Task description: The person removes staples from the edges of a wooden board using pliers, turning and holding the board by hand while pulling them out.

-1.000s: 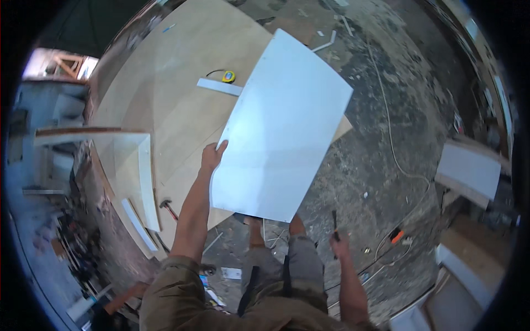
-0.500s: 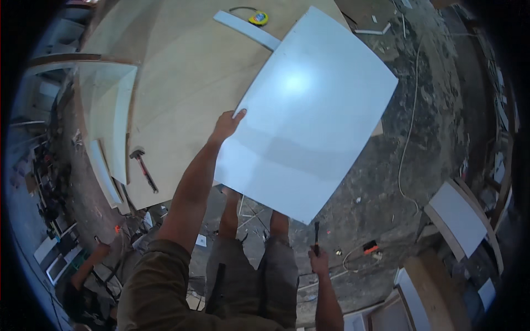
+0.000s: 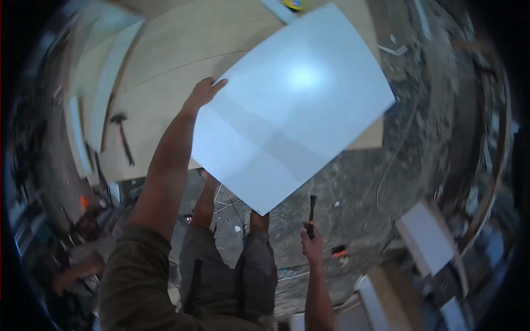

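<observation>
A large white panel (image 3: 287,110) is tilted over the plywood worktop, its near corner hanging past the edge above my legs. My left hand (image 3: 206,92) is closed on the panel's left edge, thumb on the white face. Low on the right, apart from the panel, my right hand (image 3: 312,245) grips a hammer (image 3: 312,212) with a black and orange handle. The hammer's narrow dark head points away from me and is seen edge-on. Another hammer (image 3: 125,140), with a dark head and red-black handle, lies on the plywood worktop (image 3: 165,83) left of my left forearm.
A white-faced curved frame (image 3: 113,83) stands at the worktop's left. A yellow tape measure (image 3: 294,5) and a white strip (image 3: 277,10) lie at the far edge. White boards (image 3: 425,237) lean at the right. An orange-black object (image 3: 339,251) and a cable are on the floor.
The panel has turned clockwise, its near corner swinging left over my legs. My left hand moved left and farther away with its edge. The whole view has shifted, and the right hand still holds the hammer.
</observation>
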Motion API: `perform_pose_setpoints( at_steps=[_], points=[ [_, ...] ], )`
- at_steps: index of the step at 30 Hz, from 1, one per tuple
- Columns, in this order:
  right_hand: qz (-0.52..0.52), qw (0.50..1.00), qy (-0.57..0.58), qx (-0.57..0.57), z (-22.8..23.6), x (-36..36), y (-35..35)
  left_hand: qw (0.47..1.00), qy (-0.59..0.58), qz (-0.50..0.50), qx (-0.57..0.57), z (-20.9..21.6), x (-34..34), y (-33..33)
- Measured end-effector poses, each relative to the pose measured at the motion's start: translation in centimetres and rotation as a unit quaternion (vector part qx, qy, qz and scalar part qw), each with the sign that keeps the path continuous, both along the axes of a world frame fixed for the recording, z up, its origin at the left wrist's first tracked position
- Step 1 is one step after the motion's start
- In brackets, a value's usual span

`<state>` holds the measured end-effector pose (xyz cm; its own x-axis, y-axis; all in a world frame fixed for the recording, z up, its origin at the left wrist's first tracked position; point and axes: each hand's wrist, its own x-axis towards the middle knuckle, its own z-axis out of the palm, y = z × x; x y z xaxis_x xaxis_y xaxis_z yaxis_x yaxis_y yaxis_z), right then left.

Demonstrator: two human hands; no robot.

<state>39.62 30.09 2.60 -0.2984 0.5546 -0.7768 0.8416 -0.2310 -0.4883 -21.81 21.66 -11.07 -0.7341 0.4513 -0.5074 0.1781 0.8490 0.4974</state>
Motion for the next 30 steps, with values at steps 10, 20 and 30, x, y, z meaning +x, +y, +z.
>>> perform_pose_setpoints(
  at_steps=[10,20,30],
  points=[
    [0.354,0.924,0.076,0.122,-1.7,-18.9,2.4,0.992,0.087,0.086,0.021,1.5,-2.5,-11.8],
    [0.693,0.628,0.043,0.352,-1.0,-42.9,-0.6,0.957,0.174,0.210,0.100,-0.5,2.1,-33.8],
    [0.798,0.403,-0.007,0.447,-2.9,-52.6,-11.6,0.899,-0.154,0.407,0.038,-5.7,30.7,-42.6]
  ],
)
